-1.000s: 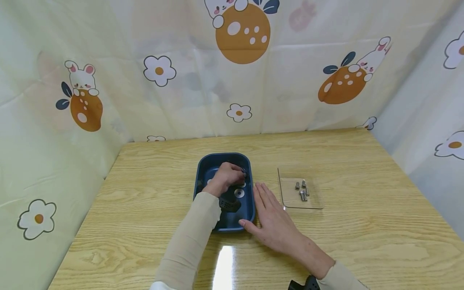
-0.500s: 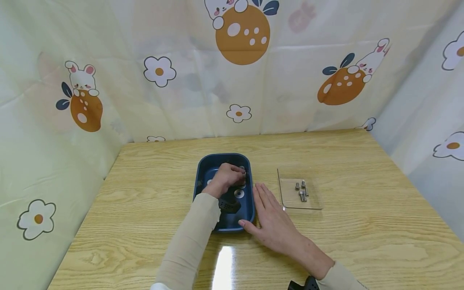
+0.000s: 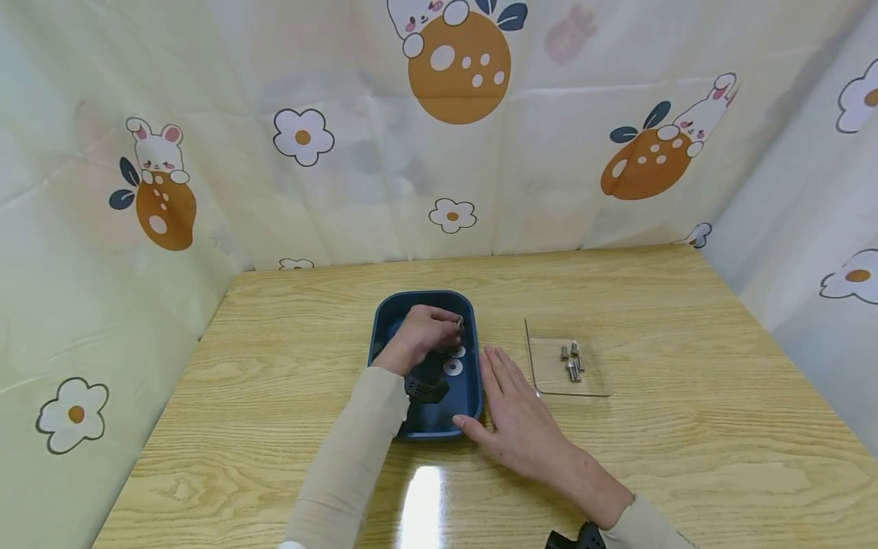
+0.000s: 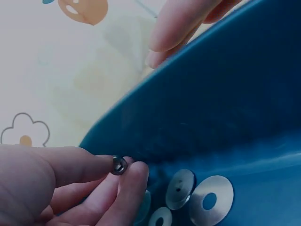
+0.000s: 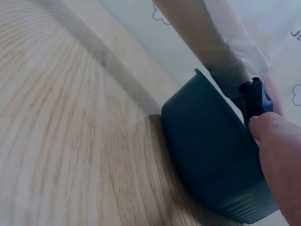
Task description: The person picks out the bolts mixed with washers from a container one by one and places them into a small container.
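Inside a dark blue tray (image 3: 471, 404), my left hand (image 3: 424, 334) is over the far right part. In the left wrist view, its thumb and finger pinch a small socket-head screw (image 4: 123, 163), with the hexagonal recess facing the camera. Several metal washers lie just beyond the fingertips on the tray floor, among them a large flat washer (image 4: 224, 192). My right hand (image 3: 511, 423) rests along the tray's right side, fingers straight, thumb over the near right rim. In the right wrist view, its thumb (image 5: 270, 129) lies at the tray's rim.
A clear plastic plate (image 3: 546, 383) with several metal screws (image 3: 572, 370) on it lies right of the tray. The wooden table (image 3: 686, 427) reaches back to a patterned curtain (image 3: 384, 175), which also hangs at both sides.
My left hand has shifted slightly left and away inside the tray, its fingertips rising a little with the screw. The right hand stays in place.
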A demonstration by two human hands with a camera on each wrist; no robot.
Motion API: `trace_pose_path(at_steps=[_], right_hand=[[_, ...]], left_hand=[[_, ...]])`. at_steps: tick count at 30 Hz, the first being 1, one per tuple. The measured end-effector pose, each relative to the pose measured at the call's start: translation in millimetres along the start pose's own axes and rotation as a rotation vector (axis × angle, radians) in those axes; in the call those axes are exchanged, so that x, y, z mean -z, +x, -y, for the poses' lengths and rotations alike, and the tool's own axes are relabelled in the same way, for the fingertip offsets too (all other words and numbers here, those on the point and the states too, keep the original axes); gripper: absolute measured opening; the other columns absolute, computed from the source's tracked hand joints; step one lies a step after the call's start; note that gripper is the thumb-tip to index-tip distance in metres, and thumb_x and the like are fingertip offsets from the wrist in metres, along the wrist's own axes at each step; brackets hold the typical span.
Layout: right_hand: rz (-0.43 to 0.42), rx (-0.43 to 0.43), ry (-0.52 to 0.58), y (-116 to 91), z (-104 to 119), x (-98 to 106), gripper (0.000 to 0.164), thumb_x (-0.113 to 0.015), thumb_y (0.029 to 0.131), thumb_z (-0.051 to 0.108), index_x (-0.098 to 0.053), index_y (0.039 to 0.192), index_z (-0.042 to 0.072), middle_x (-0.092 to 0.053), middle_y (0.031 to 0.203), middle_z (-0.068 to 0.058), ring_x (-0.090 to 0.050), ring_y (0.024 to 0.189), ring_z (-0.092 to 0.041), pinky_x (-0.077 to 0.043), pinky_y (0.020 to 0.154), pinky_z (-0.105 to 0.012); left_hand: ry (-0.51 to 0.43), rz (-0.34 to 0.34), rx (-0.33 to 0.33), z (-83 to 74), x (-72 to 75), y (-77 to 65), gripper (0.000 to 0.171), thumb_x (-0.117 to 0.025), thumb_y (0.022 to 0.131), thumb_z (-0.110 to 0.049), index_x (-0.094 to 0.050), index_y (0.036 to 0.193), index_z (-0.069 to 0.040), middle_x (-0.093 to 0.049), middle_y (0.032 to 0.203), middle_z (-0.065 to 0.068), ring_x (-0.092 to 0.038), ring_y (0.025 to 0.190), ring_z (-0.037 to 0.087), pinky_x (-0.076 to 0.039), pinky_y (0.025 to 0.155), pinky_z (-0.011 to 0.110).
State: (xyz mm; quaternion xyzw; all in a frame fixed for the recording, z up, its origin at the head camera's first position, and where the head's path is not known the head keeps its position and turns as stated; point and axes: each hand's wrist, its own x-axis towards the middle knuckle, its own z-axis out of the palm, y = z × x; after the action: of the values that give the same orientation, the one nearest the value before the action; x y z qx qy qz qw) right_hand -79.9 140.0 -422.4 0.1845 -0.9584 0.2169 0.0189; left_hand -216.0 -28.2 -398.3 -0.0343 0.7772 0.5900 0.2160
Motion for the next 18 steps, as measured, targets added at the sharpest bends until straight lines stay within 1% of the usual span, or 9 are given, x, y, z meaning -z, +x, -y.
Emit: trace_pose_path(at_steps=[4,6,10,14,18], right_hand=[[0.001,0.001,-0.019,0.6,-1.7,2.2,0.096,-0.054,0.094,0.061,-0.016,0.157,-0.001,-0.010,0.166,-0.016,-0.011,0.154,-0.034,-0.020,0.125,-0.052],[0.003,-0.001,-0.025,0.9,-2.8,3.3,0.096,-0.053,0.094,0.062,-0.016,0.157,-0.001,-0.010,0.166,-0.017,-0.011,0.154,-0.034,-0.020,0.125,-0.051],[0.009,-0.012,-0.012,0.5,-4.4,6.5,0.097,-0.053,0.094,0.062,-0.014,0.157,-0.001,-0.009,0.167,-0.017,-0.009,0.155,-0.034,-0.019,0.125,-0.052],[0.012,-0.019,0.000,-0.7,-6.2,10.7,0.097,-0.052,0.095,0.062,-0.012,0.157,0.000,-0.007,0.167,-0.017,-0.007,0.155,-0.035,-0.018,0.125,-0.053],[0.013,-0.026,-0.007,-1.6,-9.8,15.4,0.097,-0.048,0.095,0.064,-0.011,0.158,0.001,-0.006,0.167,-0.016,-0.006,0.155,-0.034,-0.017,0.125,-0.053]], left_hand=[[-0.007,0.008,-0.017,-3.2,3.6,-2.3,0.029,-0.059,0.099,-0.011,-0.066,0.126,-0.002,-0.070,0.118,0.018,-0.072,0.099,0.025,-0.055,0.101,0.041],[-0.024,0.013,-0.019,-5.4,4.9,-3.0,0.029,-0.060,0.099,-0.011,-0.066,0.126,-0.002,-0.069,0.120,0.018,-0.072,0.099,0.024,-0.055,0.100,0.040],[-0.076,0.027,-0.020,-11.4,6.6,-5.2,0.029,-0.061,0.098,-0.009,-0.065,0.125,-0.001,-0.069,0.121,0.018,-0.072,0.105,0.026,-0.054,0.101,0.041],[-0.104,0.042,-0.044,-16.3,6.8,-6.6,0.029,-0.061,0.098,-0.009,-0.066,0.125,-0.002,-0.070,0.121,0.017,-0.070,0.109,0.027,-0.052,0.103,0.042],[-0.110,0.054,-0.072,-20.7,4.6,-8.0,0.029,-0.061,0.098,-0.009,-0.065,0.125,-0.002,-0.070,0.120,0.015,-0.071,0.107,0.025,-0.051,0.104,0.044]])
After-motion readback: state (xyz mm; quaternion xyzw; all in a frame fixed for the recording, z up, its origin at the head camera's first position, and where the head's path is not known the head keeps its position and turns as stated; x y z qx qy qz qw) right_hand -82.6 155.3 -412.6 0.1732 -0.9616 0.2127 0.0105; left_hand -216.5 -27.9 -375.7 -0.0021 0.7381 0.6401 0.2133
